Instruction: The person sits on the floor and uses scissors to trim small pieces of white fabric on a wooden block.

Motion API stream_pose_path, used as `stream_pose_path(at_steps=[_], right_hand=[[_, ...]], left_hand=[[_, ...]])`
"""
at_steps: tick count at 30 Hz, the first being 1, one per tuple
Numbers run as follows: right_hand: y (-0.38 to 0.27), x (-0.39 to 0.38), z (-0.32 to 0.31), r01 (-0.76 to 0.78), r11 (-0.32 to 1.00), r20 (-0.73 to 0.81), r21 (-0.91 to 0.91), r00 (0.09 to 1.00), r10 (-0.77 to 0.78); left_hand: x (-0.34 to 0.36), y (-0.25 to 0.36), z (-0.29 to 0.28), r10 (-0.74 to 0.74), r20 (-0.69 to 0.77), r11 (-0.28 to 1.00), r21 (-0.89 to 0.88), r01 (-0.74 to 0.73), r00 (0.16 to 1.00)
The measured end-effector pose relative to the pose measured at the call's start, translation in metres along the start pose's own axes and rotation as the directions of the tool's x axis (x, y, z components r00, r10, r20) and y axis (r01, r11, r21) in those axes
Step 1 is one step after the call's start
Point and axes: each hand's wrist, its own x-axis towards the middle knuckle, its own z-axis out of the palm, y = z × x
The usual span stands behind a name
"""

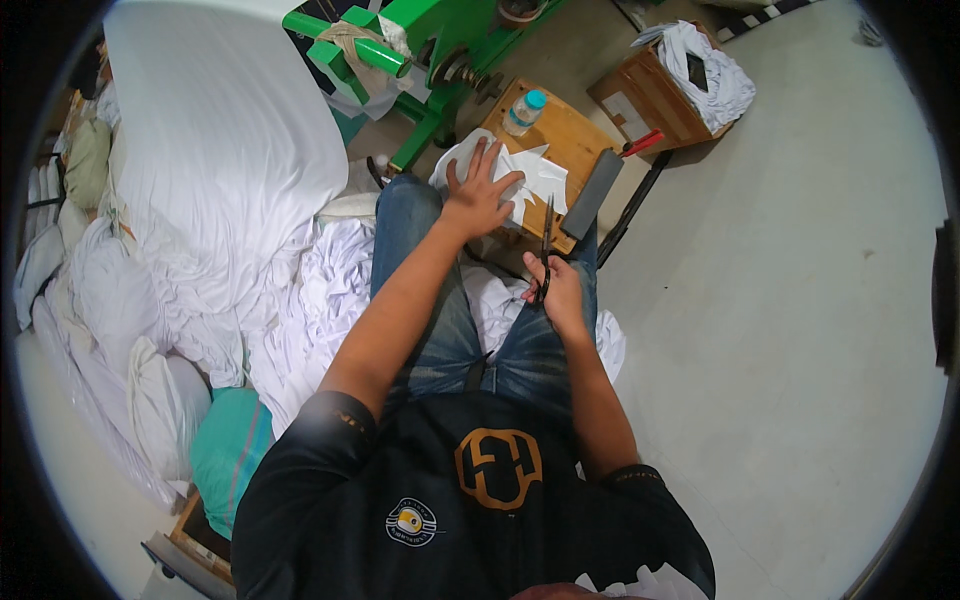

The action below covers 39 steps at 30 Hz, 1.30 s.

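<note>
My left hand (480, 195) lies with spread fingers on a piece of white cloth (541, 177) at the near left part of a small wooden table (580, 125). My right hand (560, 290), lower and to the right, is closed on the handles of a pair of dark scissors (547, 235). The scissor blades point away from me, up beside the right edge of the cloth. Whether the blades touch the cloth I cannot tell. More white fabric (490, 300) hangs between my legs below the table.
A blue-capped bottle (524, 113) stands on the table; a grey bar (592, 194) lies along its right edge near a red-handled tool (642, 143). A green machine (430, 40) stands beyond. White fabric (225, 130) heaps at left. A box (640, 105) holds more cloth at far right.
</note>
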Motion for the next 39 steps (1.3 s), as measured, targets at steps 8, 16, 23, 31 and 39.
stream_pose_path(at_steps=[8, 16, 23, 31, 39], right_hand=[[-0.009, 0.03, 0.004, -0.025, 0.999, 0.099, -0.041, 0.995, 0.028], [-0.023, 0.051, 0.012, 0.046, 0.976, 0.041, -0.215, 0.998, -0.038], [-0.035, 0.049, 0.011, -0.03, 0.99, 0.04, -0.139, 0.999, 0.036], [-0.035, 0.064, 0.014, 0.041, 0.972, 0.008, -0.231, 0.999, -0.041], [-0.06, 0.069, 0.013, 0.003, 0.981, 0.056, -0.193, 0.998, 0.008]], left_hand=[[-0.002, -0.005, -0.002, 0.017, -0.004, 0.995, -0.099, -0.017, 1.0], [-0.002, -0.005, -0.002, -0.001, 0.014, 0.992, -0.124, 0.003, 1.0], [-0.001, -0.006, -0.001, -0.009, 0.038, 0.99, -0.143, 0.014, 0.999], [-0.001, -0.005, -0.002, -0.004, 0.034, 0.99, -0.139, 0.008, 0.999], [-0.001, -0.008, 0.002, -0.002, 0.024, 0.989, -0.15, 0.005, 1.0]])
